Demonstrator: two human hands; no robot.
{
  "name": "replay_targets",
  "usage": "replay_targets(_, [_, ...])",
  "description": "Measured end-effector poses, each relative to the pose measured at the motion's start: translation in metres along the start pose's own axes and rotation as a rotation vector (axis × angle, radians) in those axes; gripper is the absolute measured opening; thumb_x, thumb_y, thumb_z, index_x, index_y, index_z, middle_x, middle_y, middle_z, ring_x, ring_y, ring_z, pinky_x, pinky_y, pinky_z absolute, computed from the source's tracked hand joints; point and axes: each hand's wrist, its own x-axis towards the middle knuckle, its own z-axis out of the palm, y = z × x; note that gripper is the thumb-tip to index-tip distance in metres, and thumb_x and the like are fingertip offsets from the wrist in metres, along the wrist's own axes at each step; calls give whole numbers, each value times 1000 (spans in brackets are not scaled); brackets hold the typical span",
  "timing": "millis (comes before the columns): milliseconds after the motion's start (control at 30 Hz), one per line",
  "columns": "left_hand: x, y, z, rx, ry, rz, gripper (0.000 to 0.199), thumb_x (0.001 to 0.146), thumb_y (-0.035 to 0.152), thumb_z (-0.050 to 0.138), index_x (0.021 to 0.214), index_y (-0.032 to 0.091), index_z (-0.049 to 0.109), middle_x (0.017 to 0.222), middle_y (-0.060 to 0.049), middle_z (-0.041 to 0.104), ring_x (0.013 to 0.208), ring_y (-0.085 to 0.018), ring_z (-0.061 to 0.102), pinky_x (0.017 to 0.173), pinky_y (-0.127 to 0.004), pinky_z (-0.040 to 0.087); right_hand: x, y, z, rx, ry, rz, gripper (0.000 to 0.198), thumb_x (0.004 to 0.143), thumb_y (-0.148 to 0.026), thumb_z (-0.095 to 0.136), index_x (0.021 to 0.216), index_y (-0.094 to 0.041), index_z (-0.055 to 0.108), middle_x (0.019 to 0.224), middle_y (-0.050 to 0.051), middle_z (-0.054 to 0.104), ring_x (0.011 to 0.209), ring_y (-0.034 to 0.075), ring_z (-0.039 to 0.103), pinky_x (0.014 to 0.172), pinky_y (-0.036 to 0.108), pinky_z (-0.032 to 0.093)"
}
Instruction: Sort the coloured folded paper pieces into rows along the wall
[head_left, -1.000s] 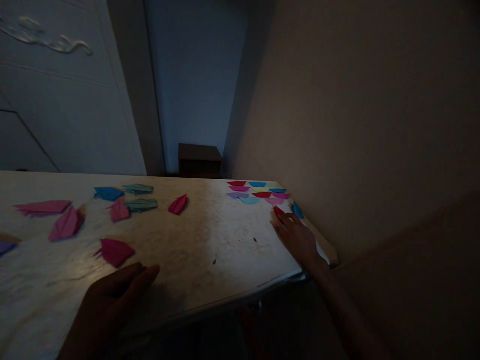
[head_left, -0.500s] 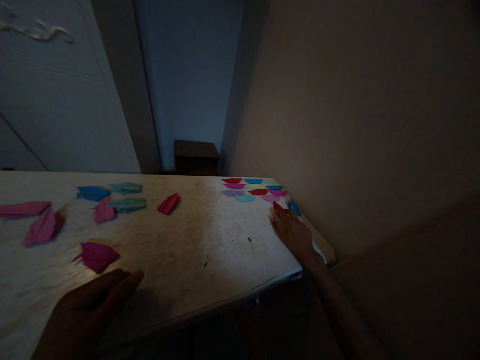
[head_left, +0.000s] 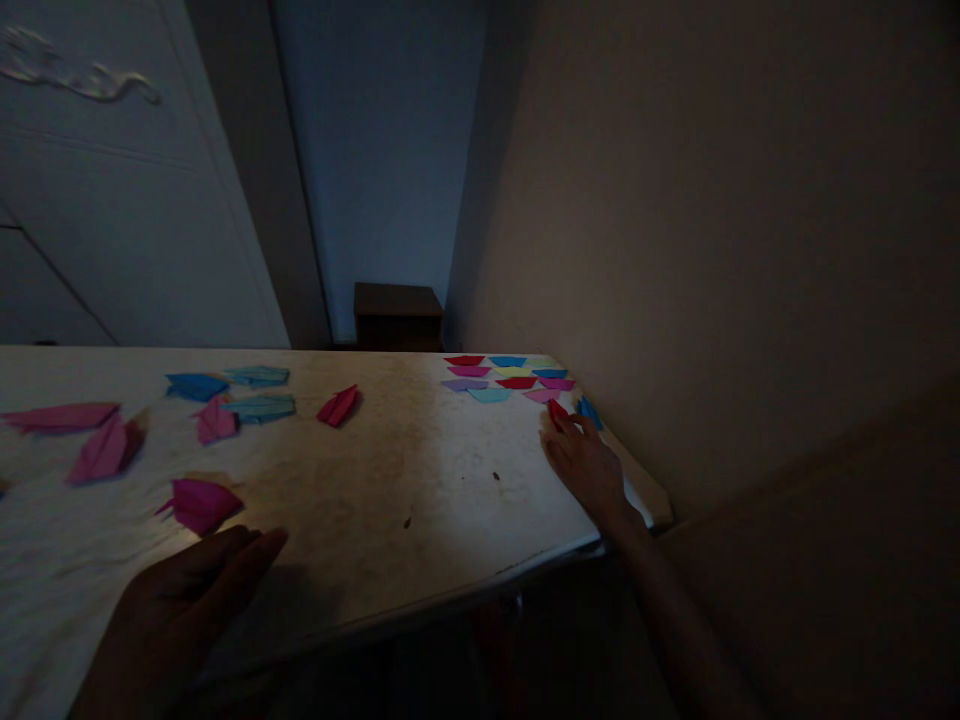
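My right hand (head_left: 585,462) is at the far right of the table, fingers closed on a red folded-paper piece (head_left: 556,411). Just beyond it lie several flat paper boats in overlapping rows, among them a pink boat (head_left: 541,396), a light-blue boat (head_left: 489,396) and a red boat (head_left: 516,383). A blue folded piece (head_left: 589,412) is right beside my fingers, by the wall. My left hand (head_left: 191,600) hovers or rests low on the left, fingers curled in with nothing showing in them. Nearest to it sits a magenta folded-paper piece (head_left: 201,505).
Scattered on the left of the white table (head_left: 450,540) are more folded papers: a pink one (head_left: 107,448), a blue one (head_left: 196,386), a teal one (head_left: 260,408) and a lone red one (head_left: 340,405). The wall (head_left: 712,250) borders the right side. A brown cabinet (head_left: 397,300) stands behind.
The view has turned slightly left, so the left-side papers appear further right. My right hand stays by the rows with the red folded paper; my left hand keeps its curled shape.
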Motion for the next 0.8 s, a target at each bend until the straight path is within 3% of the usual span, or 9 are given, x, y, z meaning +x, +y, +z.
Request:
replay_targets(100, [6, 2, -6, -106, -113, -43, 47, 64, 64, 63, 47, 22, 51, 45, 5, 45, 45, -12, 43, 40, -21, 35, -2, 2, 3, 34, 44, -12, 46, 94, -39, 45, 137, -24, 49, 131, 13, 55, 87, 21, 64, 68, 33, 52])
replay_targets(200, [9, 4, -8, -138, -181, -37, 48, 60, 64, 67, 45, 21, 50, 45, 4, 45, 45, -13, 43, 40, -21, 36, -3, 3, 4, 131, 66, -63, 36, 93, -36, 44, 123, -22, 59, 122, 12, 61, 89, 21, 63, 74, 32, 50])
replay_targets(367, [4, 7, -5, -142, -88, -36, 46, 67, 59, 64, 48, 20, 48, 48, 4, 44, 49, -12, 42, 45, -20, 36, -11, -10, -6, 229, -81, -157, 31, 95, -38, 39, 88, -21, 64, 78, 5, 68, 68, 18, 61, 61, 27, 41])
replay_targets(467, [4, 5, -3, -182, -97, -1, 45, 69, 55, 62, 48, 20, 44, 49, 4, 40, 50, -11, 38, 45, -20, 34, -19, -29, -11, 237, -158, -209, 35, 96, -42, 39, 77, -22, 60, 64, 1, 63, 58, 16, 57, 55, 26, 33])
replay_targets(667, [4, 6, -2, -222, -205, 47, 44, 76, 48, 59, 50, 20, 39, 50, 6, 32, 47, -8, 31, 42, -20, 24, -33, -81, -14, 285, -240, -353, 47, 98, -47, 35, 66, -22, 59, 61, 1, 64, 60, 16, 60, 58, 26, 32])
replay_targets(800, [0, 7, -8, -202, -89, 89, 44, 81, 45, 53, 49, 20, 37, 49, 6, 31, 47, -9, 31, 44, -22, 25, -38, -112, -12, 259, -257, -448, 54, 98, -51, 33, 61, -22, 59, 58, 2, 64, 58, 17, 61, 56, 27, 31])
